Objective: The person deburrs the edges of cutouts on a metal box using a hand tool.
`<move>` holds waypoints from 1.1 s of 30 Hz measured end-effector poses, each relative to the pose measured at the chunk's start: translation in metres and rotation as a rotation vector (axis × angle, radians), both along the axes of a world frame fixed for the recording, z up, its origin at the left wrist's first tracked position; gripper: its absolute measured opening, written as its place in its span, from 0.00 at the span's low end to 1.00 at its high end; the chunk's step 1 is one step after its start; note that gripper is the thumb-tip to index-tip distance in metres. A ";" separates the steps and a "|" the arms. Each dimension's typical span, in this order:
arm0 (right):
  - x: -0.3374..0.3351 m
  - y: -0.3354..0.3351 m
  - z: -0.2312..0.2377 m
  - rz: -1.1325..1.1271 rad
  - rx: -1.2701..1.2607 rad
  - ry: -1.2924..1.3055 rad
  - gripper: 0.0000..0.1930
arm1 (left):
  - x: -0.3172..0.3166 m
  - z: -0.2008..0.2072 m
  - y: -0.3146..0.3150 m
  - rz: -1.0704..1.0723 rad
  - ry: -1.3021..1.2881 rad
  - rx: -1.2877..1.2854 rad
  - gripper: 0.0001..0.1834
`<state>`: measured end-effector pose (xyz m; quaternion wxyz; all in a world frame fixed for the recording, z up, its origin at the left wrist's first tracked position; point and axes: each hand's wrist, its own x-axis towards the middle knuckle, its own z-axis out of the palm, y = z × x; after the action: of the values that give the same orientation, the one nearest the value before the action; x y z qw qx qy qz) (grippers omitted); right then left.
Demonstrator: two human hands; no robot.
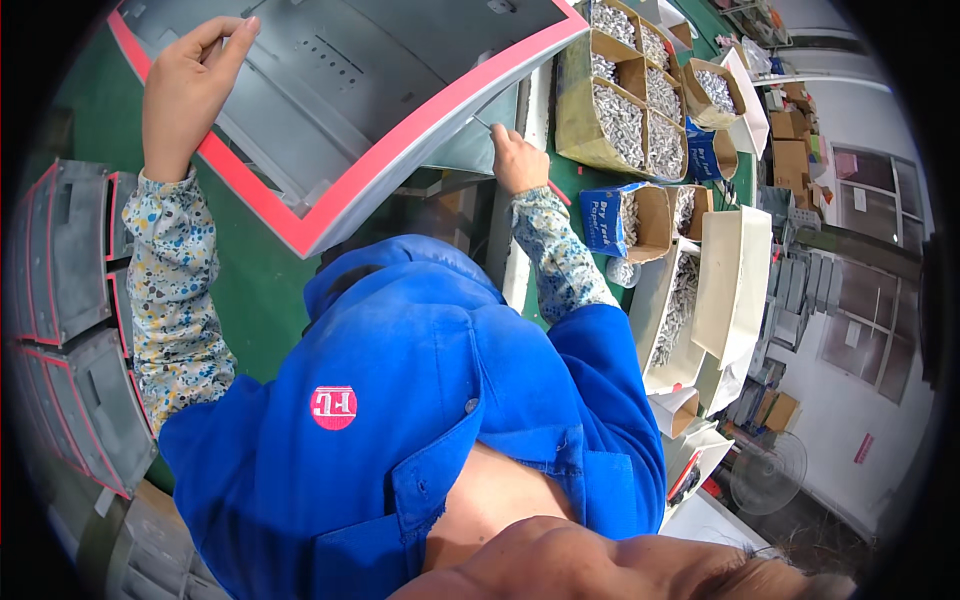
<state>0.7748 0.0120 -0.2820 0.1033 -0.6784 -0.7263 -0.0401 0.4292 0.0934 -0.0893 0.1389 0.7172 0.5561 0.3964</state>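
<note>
A large grey metal panel like a shallow box point(330, 75), with red strips along its rim, stands tilted in front of me. Over its left side my left hand point(195, 95) is raised, thumb and fingertips pinched together. Whether something small sits between those fingertips cannot be made out. To the right of the panel's edge, my right hand point(520, 162) is closed round a thin tool point(482, 121). Its slim metal shaft points toward the panel and a red end shows below the fist; the fingers hide the rest.
At the right stands a divided cardboard box point(575, 125) holding many small metal parts. Blue cartons point(603, 220) and long white bins point(735, 285) lie nearer me. More red-edged grey panels point(75, 260) are stacked on the left. The green surface point(255, 290) runs beneath the panel.
</note>
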 end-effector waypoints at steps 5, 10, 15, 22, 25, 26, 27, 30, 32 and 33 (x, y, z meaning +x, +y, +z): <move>-0.005 0.017 -0.017 -0.050 -0.035 -0.037 0.06 | -0.002 0.000 0.001 -0.004 0.023 0.012 0.14; -0.012 0.016 -0.020 -0.134 -0.022 0.100 0.04 | -0.001 0.001 -0.001 0.012 0.068 -0.075 0.15; -0.004 0.009 -0.027 -0.206 -0.073 0.073 0.03 | 0.001 -0.002 0.001 0.005 0.125 -0.079 0.16; -0.007 0.004 -0.025 -0.236 -0.041 0.178 0.03 | -0.001 0.000 0.005 0.054 0.256 -0.117 0.19; -0.013 0.015 -0.031 -0.216 -0.034 0.172 0.03 | -0.003 -0.006 0.008 -0.002 0.156 -0.037 0.19; -0.013 0.020 -0.031 -0.196 -0.007 0.165 0.03 | -0.003 -0.005 0.007 -0.005 0.156 -0.041 0.19; -0.013 0.020 -0.030 -0.205 0.026 0.202 0.03 | -0.002 -0.002 0.006 0.011 0.143 -0.063 0.19; -0.007 0.007 -0.042 -0.207 0.026 0.211 0.03 | -0.005 -0.009 0.008 0.034 0.140 -0.048 0.19; -0.007 0.003 -0.037 -0.208 0.032 0.233 0.03 | -0.007 -0.011 0.009 0.022 0.157 -0.028 0.19; -0.008 0.008 -0.038 -0.196 0.033 0.217 0.02 | -0.007 -0.009 0.009 0.017 0.153 -0.010 0.19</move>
<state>0.7669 0.0204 -0.3204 0.1881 -0.7446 -0.6404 0.0118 0.4225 0.1026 -0.0986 0.0962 0.7401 0.5729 0.3388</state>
